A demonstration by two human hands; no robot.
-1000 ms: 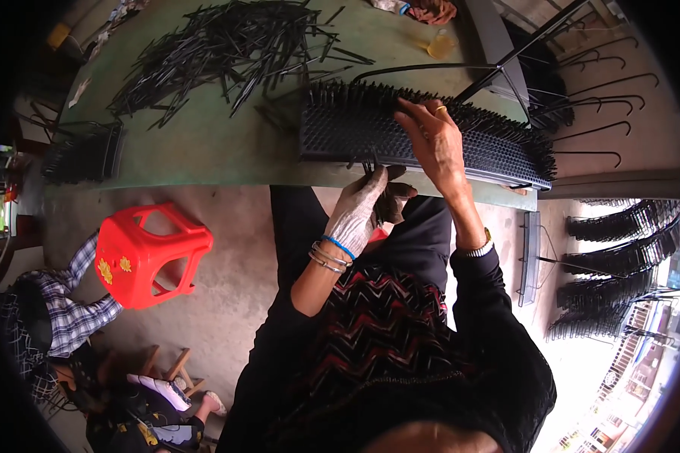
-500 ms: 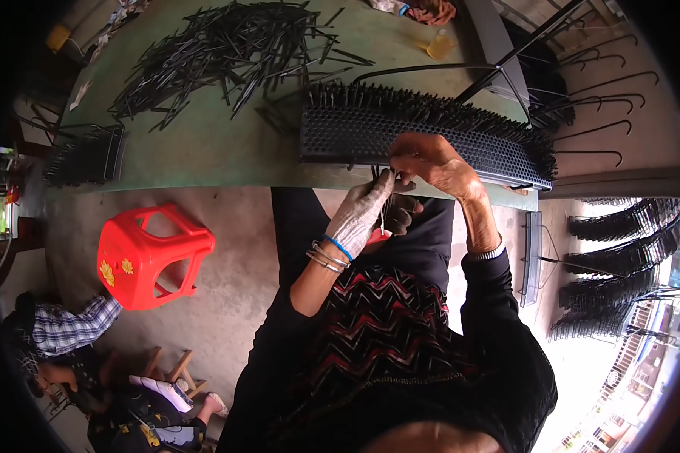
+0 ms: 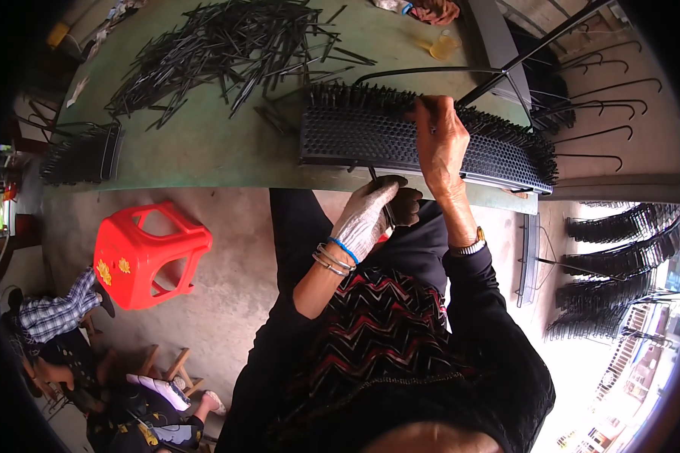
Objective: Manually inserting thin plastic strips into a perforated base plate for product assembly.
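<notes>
A long black rack [image 3: 363,140] with a perforated face lies along the table's near edge. Thin black sticks [image 3: 355,97] stand in dense rows on its far side. My right hand [image 3: 442,147], bare, reaches over the perforated face with its fingertips pinched together at these rows; whatever is between them is hidden. Below the rack's front edge, my left hand [image 3: 366,215] wears a pale glove with dark fingertips. It is closed round a few thin black sticks [image 3: 372,174], whose ends poke out past the fingers.
A heap of loose black sticks [image 3: 227,53] covers the green table [image 3: 204,151]. A smaller rack [image 3: 87,155] stands at the left. A red stool [image 3: 128,249] is on the floor, with seated people [image 3: 57,317] beyond. Stacked racks [image 3: 612,226] are at the right.
My right hand has moved from beside my left hand, up and away onto the rack's far rows. The left hand stays below the rack's edge, still gripping the sticks.
</notes>
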